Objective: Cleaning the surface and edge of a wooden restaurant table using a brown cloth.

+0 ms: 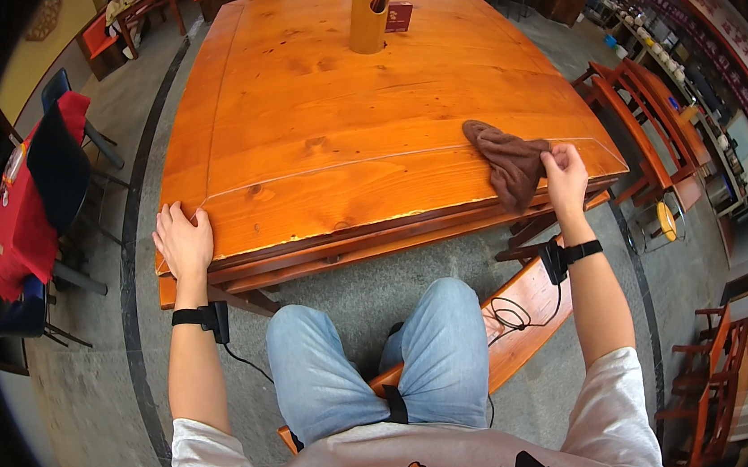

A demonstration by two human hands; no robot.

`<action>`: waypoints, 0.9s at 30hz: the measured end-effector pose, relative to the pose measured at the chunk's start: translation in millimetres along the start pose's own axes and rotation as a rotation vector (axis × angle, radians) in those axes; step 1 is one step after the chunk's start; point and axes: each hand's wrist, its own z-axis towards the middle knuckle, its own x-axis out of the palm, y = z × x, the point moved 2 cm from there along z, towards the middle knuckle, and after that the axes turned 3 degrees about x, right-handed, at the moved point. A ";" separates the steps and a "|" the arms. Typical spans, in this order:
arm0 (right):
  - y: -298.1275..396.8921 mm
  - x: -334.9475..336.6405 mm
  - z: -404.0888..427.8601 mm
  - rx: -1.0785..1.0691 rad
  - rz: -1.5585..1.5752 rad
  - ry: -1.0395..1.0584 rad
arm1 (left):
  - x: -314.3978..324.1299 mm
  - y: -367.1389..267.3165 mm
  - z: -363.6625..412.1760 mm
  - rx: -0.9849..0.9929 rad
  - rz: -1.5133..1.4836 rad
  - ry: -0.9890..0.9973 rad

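Note:
Before me stands a large orange-brown wooden table (pixel 331 121) with a worn, chipped near edge. My right hand (pixel 565 174) pinches one corner of a brown cloth (pixel 516 163) between thumb and fingers, close to the table's right near corner. Part of the cloth lies bunched on the tabletop, and its lower end droops over the front edge. At the left near corner, my left hand (pixel 184 239) rests on the wood with its fingers spread and nothing in it. Both wrists wear black straps with cabled boxes.
A bamboo chopstick holder (pixel 369 20) with several chopsticks and a dark red box (pixel 399 17) stand toward the table's far side. I sit on a wooden bench (pixel 527 322). Chairs and a red-covered table (pixel 27 220) are at left; wooden benches (pixel 634 130) and a yellow-topped stool (pixel 665 221) are at right.

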 end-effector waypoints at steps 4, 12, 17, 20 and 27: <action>62.0 26.8 -11.2 -0.354 0.178 -0.029 | -1.5 -0.6 -1.1 0.003 0.003 0.005; 92.7 42.2 -23.4 -0.309 -0.039 0.336 | 2.5 2.7 -1.6 0.009 -0.011 -0.011; 40.4 60.9 -30.5 -0.517 -0.409 0.235 | 1.0 1.8 0.7 0.022 0.010 -0.005; 28.5 76.8 -32.7 -0.448 -0.513 0.203 | 4.8 4.3 1.0 0.026 0.010 -0.031; 95.4 117.6 -100.9 -0.729 -0.133 0.168 | 1.9 -0.9 2.7 0.030 0.043 -0.017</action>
